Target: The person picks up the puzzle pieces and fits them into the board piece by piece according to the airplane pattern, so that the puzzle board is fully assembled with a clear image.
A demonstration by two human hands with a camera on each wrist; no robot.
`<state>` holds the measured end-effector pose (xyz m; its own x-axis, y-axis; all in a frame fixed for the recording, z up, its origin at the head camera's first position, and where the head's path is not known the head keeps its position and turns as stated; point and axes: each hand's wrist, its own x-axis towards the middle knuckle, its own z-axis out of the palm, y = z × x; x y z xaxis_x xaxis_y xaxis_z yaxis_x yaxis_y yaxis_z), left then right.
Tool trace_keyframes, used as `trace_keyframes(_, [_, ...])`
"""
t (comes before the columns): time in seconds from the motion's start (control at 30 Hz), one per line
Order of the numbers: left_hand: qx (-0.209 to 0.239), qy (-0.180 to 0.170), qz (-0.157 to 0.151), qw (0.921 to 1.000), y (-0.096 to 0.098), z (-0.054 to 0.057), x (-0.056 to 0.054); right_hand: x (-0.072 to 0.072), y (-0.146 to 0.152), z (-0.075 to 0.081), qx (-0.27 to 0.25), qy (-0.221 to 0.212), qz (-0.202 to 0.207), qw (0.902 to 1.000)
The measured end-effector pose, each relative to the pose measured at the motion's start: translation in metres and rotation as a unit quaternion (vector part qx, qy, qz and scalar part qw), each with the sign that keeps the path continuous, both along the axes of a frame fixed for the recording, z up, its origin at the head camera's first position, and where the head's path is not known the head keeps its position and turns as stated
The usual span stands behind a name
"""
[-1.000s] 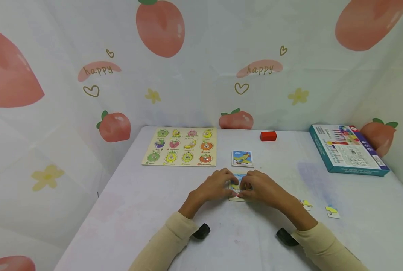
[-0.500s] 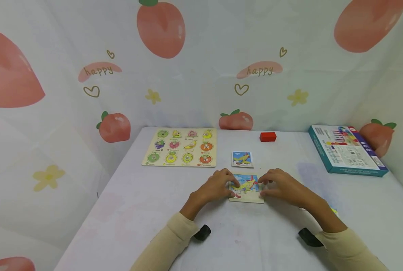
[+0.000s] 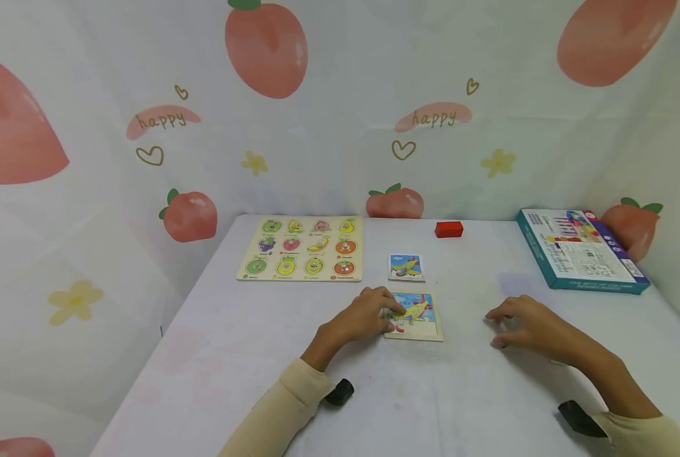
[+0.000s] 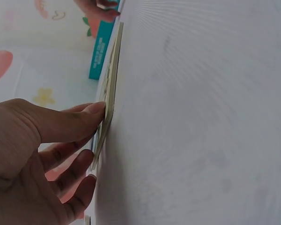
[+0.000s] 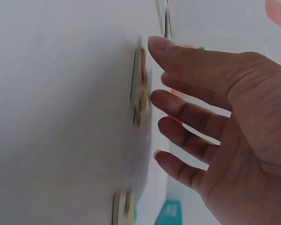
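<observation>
A small wooden jigsaw puzzle (image 3: 425, 330) with a yellow airplane lies before me, its lower strip largely bare board. My left hand (image 3: 362, 315) holds it at the left edge, with the thumb on the near corner and curled fingers over the picture. In the left wrist view the puzzle's edge (image 4: 113, 89) shows beside the thumb. To the right, my right hand (image 3: 536, 327) hovers with loosely bent fingers and nothing in them. Loose puzzle pieces (image 5: 139, 84) lie just past its fingertips in the right wrist view, blurred; the forearm hides most of them in the head view.
An airplane picture card or stack (image 3: 406, 267) lies behind the puzzle. A fruit board (image 3: 300, 249) stands back left, a red block (image 3: 449, 230) at the back, and a flat teal-sided box (image 3: 582, 251) at the back right. A printed cloth hangs behind the table.
My right hand has left the puzzle and moved right, to over the loose pieces, uncovering the airplane picture. The left hand stays on the puzzle's left edge.
</observation>
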<state>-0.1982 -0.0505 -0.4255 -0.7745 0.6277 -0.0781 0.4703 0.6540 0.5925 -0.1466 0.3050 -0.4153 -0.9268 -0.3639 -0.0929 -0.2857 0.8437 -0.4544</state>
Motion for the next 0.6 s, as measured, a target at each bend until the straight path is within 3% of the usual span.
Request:
trace_keyframes(0.23, [-0.004, 0.001, -0.005, 1.0000, -0.001, -0.002, -0.001, 0.009, 0.023, -0.005, 0.022, 0.018, -0.006, 0.9996])
trace_keyframes(0.6, [-0.003, 0.004, -0.009, 0.9999, -0.001, -0.003, -0.002, 0.017, 0.033, -0.007, 0.016, -0.002, -0.028, 0.9995])
